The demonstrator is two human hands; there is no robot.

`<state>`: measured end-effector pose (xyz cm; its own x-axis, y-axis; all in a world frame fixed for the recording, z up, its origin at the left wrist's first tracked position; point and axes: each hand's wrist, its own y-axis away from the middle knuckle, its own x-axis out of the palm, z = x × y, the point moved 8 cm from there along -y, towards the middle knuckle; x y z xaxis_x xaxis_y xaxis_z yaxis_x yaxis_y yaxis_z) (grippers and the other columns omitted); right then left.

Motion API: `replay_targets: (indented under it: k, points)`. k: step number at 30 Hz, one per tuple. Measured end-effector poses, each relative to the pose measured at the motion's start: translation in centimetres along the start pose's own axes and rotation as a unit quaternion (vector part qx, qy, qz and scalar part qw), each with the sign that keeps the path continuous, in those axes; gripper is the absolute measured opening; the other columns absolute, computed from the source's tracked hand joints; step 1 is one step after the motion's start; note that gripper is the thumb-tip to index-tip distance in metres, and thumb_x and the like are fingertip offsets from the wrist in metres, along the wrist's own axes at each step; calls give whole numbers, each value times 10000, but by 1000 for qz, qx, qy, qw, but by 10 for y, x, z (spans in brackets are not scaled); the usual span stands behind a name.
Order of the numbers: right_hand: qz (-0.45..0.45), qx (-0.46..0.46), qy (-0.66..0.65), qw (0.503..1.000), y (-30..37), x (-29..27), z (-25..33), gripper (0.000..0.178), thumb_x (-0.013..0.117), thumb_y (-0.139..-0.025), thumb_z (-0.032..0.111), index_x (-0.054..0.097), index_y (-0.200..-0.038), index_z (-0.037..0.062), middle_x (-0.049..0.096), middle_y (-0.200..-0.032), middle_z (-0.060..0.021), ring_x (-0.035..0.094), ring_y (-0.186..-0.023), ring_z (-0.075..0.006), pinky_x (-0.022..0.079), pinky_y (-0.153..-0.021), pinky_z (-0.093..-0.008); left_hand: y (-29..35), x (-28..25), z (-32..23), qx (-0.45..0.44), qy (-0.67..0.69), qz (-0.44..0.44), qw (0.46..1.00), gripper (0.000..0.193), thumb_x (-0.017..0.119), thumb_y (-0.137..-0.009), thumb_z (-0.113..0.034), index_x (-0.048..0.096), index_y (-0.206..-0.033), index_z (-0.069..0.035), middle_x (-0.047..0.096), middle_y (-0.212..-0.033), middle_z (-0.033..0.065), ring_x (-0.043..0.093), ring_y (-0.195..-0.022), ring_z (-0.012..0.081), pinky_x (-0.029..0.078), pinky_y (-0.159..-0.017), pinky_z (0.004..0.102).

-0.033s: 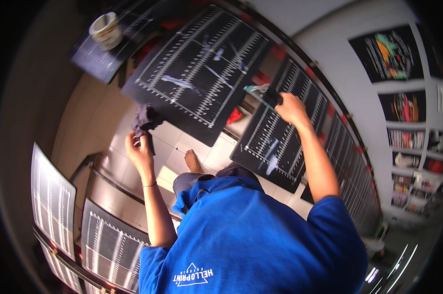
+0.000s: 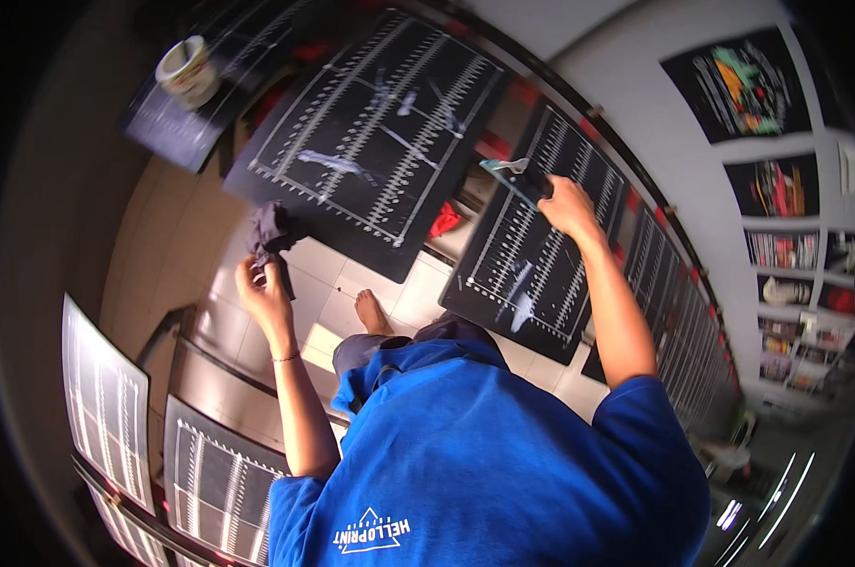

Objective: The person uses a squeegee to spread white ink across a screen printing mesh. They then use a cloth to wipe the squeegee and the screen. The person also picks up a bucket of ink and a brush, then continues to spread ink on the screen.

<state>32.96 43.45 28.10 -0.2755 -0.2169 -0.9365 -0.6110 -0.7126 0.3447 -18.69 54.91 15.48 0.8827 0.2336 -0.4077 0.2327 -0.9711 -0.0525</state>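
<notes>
My left hand (image 2: 265, 295) is closed on a crumpled dark purple-grey cloth (image 2: 270, 229), held over the floor by the near left corner of a black board (image 2: 286, 184). On that board are white ruled markings and several pale smears. My right hand (image 2: 572, 210) grips the dark handle of a flat scraper (image 2: 538, 182) with a teal edge and pale paste on its blade. The scraper is above a second black board (image 2: 489, 269), which has similar markings and a pale smear near its front. Whether the blade touches the board, I cannot tell.
A white tub (image 2: 188, 80) stands on a board at the upper left. More marked boards (image 2: 673, 274) run along a rail to the right, and others (image 2: 106, 397) stand at the lower left. Red cloth (image 2: 444, 220) shows between two boards. Prints (image 2: 739, 85) hang on the right wall.
The view has shifted slightly. My right hand with the scraper has moved a little to the right relative to the boards. My left hand still holds the cloth.
</notes>
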Motion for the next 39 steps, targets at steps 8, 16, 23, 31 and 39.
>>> replay_targets:
  k: [8, 16, 23, 31, 39]
  points:
    - [-215, 75, 11, 974, 60, 75, -181, 392, 697, -787, 106, 677, -1175, 159, 682, -1127, -75, 670, -1025, -314, 547, -885, -455, -1, 70, -49, 205, -129, 71, 968, 355, 738, -908, -214, 607, -1139, 21, 576, -1090, 144, 592, -936, 266, 501, -794, 363]
    - [-167, -72, -86, 980, 194, 137, -120, 527, 705, -681, 12, 699, -1180, 181, 666, -1186, -8, 665, -1025, -254, 581, -838, -397, -1, 74, -53, 152, -112, 112, 976, 331, 647, -982, -169, 524, -1237, 1, 673, -1053, 147, 652, -825, 216, 538, -717, 349]
    - [-240, -20, -31, 970, 63, 46, -240, 398, 703, -773, 32, 686, -1151, 154, 674, -1077, -50, 672, -987, -286, 558, -823, -430, -4, 85, -77, 219, -283, 128, 925, 466, 776, -861, -209, 574, -1241, -28, 645, -1053, 135, 608, -977, 320, 483, -840, 457]
    - [-220, -16, -25, 975, 52, 62, -269, 409, 716, -730, 26, 709, -1126, 127, 697, -1083, -23, 679, -996, -267, 571, -827, -408, -7, 94, -82, 348, -374, 146, 847, 578, 837, -768, -252, 543, -1204, -14, 596, -1101, 177, 554, -1090, 380, 403, -989, 499]
    - [-239, 93, -55, 965, 176, 112, -245, 531, 746, -673, 4, 678, -1183, 133, 671, -1169, -23, 650, -1080, -257, 554, -876, -390, -28, 96, -81, 321, -323, 179, 872, 378, 733, -826, -117, 565, -1137, 13, 626, -1045, 192, 574, -988, 397, 436, -900, 498]
